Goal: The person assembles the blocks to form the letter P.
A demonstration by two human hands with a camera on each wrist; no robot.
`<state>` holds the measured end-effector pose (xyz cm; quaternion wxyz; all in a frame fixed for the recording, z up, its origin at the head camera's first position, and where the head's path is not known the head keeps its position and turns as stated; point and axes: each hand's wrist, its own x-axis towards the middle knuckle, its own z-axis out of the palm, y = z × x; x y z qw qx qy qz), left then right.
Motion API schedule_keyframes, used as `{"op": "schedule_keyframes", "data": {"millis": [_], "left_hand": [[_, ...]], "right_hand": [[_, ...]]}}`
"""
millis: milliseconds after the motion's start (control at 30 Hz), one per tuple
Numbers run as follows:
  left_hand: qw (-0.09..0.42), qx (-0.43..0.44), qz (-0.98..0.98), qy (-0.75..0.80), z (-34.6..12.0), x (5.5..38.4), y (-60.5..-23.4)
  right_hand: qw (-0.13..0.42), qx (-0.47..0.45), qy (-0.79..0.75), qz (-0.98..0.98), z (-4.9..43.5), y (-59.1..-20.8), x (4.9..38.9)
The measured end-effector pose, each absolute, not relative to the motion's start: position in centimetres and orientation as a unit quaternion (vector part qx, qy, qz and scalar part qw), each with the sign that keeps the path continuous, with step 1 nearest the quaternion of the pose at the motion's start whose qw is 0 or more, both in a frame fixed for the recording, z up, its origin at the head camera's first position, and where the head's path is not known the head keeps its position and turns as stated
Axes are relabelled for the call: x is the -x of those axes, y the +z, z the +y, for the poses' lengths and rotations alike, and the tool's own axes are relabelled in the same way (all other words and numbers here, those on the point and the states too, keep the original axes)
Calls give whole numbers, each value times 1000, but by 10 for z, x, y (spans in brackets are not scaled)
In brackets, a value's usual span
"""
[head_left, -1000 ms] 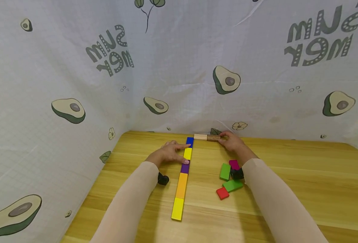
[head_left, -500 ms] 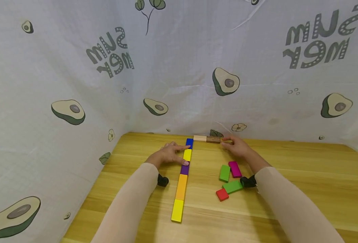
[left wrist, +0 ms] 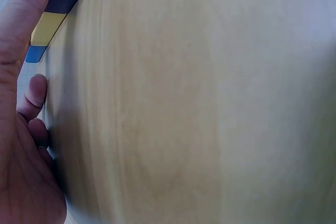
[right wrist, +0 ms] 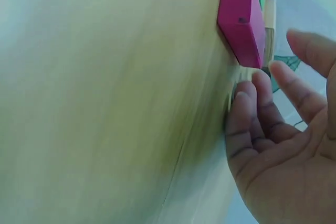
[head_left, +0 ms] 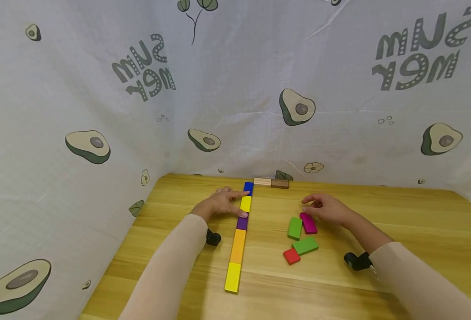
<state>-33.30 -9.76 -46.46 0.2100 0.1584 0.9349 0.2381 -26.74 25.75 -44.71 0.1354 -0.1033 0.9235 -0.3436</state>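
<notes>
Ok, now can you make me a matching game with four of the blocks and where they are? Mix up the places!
Blocks:
1. blue block
2. magenta block
3. red block
4. dark brown block

Places:
A. nearest the person among the loose blocks
B. right end of the wooden pair
C. far end of the long row
D. closest to the right hand

Pairs: 1-C, 2-D, 3-A, 4-B
</notes>
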Motion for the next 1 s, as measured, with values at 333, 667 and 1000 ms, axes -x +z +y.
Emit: {"op": "schedule_keyframes", "data": {"millis": [333, 667, 1000], "left_hand": [[208, -162, 936, 234, -96, 335, -466], [208, -164, 934, 239, -100, 335, -465], [207, -171, 935, 230, -99, 333, -461]], "right_hand": [[205, 126, -359, 902, 270, -440, 239], [228, 142, -382, 885, 274, -452, 237], [210, 142, -383, 888, 275, -455, 235]]}}
